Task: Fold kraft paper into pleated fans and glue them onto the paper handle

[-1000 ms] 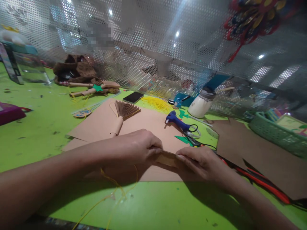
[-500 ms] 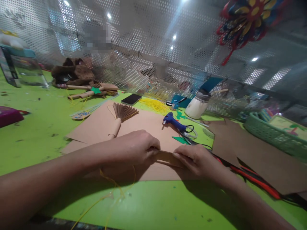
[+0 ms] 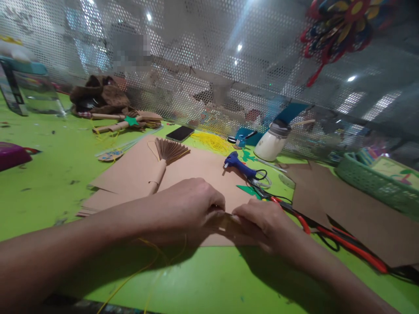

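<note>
Between my two hands is a narrow folded strip of brown paper (image 3: 225, 225), mostly hidden by my fingers. My left hand (image 3: 199, 203) is closed on its left end in a pinch. On the right end, my right hand (image 3: 262, 220) presses with fingers and thumb together. Both hands are over stacked sheets of brown kraft paper (image 3: 203, 168). Behind my left wrist lies a pleated paper fan on a rolled paper handle (image 3: 159, 174). A blue glue gun (image 3: 240, 166) rests beyond my right hand, with red-handled scissors (image 3: 278, 201) nearer to it.
At the back are a phone (image 3: 180, 134), yellow string (image 3: 211, 141), a white jar (image 3: 271, 141) and a paper bundle with a green star (image 3: 131, 121). Brown sheets (image 3: 353, 213) and a green basket (image 3: 376, 179) stand right. A perforated metal screen (image 3: 183, 52) rises behind the green table (image 3: 196, 279).
My hands have drawn closer together along the paper strip, so less of it shows between them. The view has shifted slightly, and more of the scissors' red handles shows.
</note>
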The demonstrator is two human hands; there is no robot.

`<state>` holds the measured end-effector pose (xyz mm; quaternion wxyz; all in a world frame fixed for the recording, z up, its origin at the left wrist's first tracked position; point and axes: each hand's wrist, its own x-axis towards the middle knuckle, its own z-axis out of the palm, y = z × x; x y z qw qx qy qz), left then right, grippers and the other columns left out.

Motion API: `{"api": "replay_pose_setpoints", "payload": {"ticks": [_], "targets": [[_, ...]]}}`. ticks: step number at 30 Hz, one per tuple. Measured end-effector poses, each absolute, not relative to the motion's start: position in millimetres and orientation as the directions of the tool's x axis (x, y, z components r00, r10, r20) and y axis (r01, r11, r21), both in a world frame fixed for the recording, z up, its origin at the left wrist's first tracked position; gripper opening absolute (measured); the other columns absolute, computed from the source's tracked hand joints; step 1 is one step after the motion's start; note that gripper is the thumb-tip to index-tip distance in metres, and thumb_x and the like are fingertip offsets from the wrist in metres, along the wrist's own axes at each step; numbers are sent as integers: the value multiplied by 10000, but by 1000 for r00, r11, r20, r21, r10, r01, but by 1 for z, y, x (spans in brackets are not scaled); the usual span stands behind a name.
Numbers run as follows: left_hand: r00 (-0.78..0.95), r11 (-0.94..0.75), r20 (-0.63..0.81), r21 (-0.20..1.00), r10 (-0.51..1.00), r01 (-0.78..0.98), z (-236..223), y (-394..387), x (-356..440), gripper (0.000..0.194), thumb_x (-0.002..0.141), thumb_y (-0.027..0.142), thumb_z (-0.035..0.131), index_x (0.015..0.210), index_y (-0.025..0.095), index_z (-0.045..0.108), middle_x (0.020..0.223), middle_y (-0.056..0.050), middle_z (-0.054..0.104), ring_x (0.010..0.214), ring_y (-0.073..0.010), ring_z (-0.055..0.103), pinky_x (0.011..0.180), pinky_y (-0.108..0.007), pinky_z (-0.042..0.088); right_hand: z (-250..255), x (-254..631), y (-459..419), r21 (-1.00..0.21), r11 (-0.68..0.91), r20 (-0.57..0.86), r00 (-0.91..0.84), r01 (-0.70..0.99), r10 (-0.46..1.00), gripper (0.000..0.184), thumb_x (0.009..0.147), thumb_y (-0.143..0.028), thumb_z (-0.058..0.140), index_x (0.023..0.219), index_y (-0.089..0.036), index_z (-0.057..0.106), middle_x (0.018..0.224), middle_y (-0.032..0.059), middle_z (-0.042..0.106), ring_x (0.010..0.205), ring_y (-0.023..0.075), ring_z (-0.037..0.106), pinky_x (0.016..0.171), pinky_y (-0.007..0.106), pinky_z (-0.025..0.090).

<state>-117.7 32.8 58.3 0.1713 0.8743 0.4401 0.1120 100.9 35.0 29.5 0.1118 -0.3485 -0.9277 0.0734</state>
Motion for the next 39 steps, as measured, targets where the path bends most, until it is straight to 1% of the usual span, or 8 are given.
{"api": "replay_pose_setpoints", "payload": {"ticks": [6, 11, 15, 18, 20, 29, 33, 39], "targets": [[574, -445, -71, 557, 816, 701, 63, 39, -121, 177, 738, 216, 502, 702, 201, 675, 587, 29, 593, 543, -103, 470, 491, -219, 273, 32, 107, 35, -238, 766, 185, -747, 597, 639, 198, 882, -135, 417, 742, -179, 550, 642, 19, 561, 592, 139, 429, 545, 246, 262], [561, -325, -159, 675, 813, 662, 57, 43, -127, 212, 752, 286, 506, 781, 202, 698, 664, 24, 635, 616, -122, 529, 501, -205, 325, 31, 109, 39, -191, 793, 213, -765, 578, 609, 190, 860, -125, 441, 708, -177, 542, 636, 19, 562, 574, 130, 455, 556, 241, 295], [556, -445, -44, 548, 830, 708, 51, 45, -127, 216, 764, 266, 503, 787, 198, 707, 663, -3, 637, 609, -129, 527, 540, -229, 328, 28, 111, 42, -128, 789, 190, -766, 601, 614, 223, 872, -133, 417, 721, -174, 576, 637, 39, 586, 583, 145, 480, 551, 249, 304], [584, -568, 86, 380, 807, 730, 53, 43, -123, 226, 786, 240, 491, 727, 188, 703, 649, -32, 625, 640, -145, 525, 580, -254, 323, 27, 112, 43, -177, 745, 157, -729, 643, 666, 258, 919, -194, 389, 798, -171, 616, 691, 56, 626, 610, 149, 515, 562, 250, 318], [584, -581, 105, 338, 805, 740, 57, 42, -122, 224, 787, 241, 496, 721, 186, 703, 648, -40, 617, 656, -153, 523, 586, -258, 322, 26, 112, 44, -226, 726, 155, -712, 649, 685, 277, 937, -261, 393, 818, -175, 628, 692, 51, 632, 609, 141, 523, 562, 244, 321], [638, -422, -132, 646, 759, 636, 59, 52, -138, 260, 805, 262, 453, 809, 156, 690, 717, -4, 647, 647, -120, 530, 565, -201, 376, 25, 114, 49, -337, 707, 156, -704, 622, 693, 310, 949, -313, 407, 786, -162, 624, 683, 25, 621, 600, 117, 509, 549, 223, 341], [610, -400, -166, 620, 775, 675, 58, 57, -141, 223, 749, 238, 489, 806, 162, 691, 704, -2, 651, 641, -124, 539, 557, -199, 381, 28, 115, 50, -362, 708, 157, -709, 607, 688, 329, 961, -303, 378, 786, -164, 620, 675, 16, 609, 601, 115, 504, 561, 225, 352], [636, -562, -23, 442, 772, 699, 54, 57, -138, 213, 768, 215, 459, 735, 163, 662, 719, -17, 653, 614, -119, 519, 551, -218, 340, 34, 114, 51, -402, 697, 147, -710, 594, 689, 323, 946, -273, 404, 704, -167, 590, 613, -21, 545, 554, 97, 445, 544, 216, 326]]}}
